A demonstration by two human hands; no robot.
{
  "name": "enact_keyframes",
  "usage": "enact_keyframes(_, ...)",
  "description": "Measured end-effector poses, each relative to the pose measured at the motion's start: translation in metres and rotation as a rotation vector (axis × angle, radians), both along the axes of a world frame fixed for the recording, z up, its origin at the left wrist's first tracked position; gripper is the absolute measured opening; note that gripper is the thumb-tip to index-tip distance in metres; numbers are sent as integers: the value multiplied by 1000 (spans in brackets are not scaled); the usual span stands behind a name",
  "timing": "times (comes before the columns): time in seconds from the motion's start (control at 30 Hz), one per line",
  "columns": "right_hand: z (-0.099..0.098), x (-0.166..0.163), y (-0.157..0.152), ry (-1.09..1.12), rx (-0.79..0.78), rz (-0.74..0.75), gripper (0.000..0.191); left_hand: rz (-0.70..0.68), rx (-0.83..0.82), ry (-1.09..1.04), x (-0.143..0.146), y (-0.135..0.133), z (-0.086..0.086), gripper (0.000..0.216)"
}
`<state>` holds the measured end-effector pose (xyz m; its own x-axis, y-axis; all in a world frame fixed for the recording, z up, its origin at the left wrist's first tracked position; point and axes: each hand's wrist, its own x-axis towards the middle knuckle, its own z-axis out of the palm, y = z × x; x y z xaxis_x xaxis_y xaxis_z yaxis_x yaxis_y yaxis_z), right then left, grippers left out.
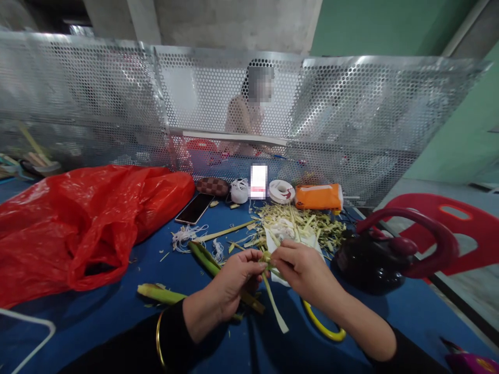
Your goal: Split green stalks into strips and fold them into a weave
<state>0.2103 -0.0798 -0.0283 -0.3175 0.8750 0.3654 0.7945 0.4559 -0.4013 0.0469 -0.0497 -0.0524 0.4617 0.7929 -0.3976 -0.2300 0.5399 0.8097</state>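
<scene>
My left hand (230,283) and my right hand (306,270) meet above the blue table (117,311), both pinched on a small folded piece of pale green leaf strip (267,258). A loose end of the strip (275,306) hangs down from between my fingers. Green leaf stalks (206,259) lie under my left hand, and another stalk (159,293) lies beside my left wrist. A yellow-handled tool (323,327) lies partly hidden under my right forearm.
A heap of leaf trimmings (304,223) lies beyond my hands. A red plastic bag (78,223) fills the left. A phone (194,209), thread spools (239,190), tape (281,191), an orange packet (318,197) and a dark kettle (374,259) stand around. Behind a perforated screen (351,119) sits another person.
</scene>
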Motion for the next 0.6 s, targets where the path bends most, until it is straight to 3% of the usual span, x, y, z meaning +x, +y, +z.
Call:
enact_keyframes(0.27,0,1,-1,103,-45,-30,23,-57,-42,-24,0,-1,-2,19)
enact_keyframes(0.6,-1,1,1,145,-110,-57,21,-48,200,129,1,-4,4,24)
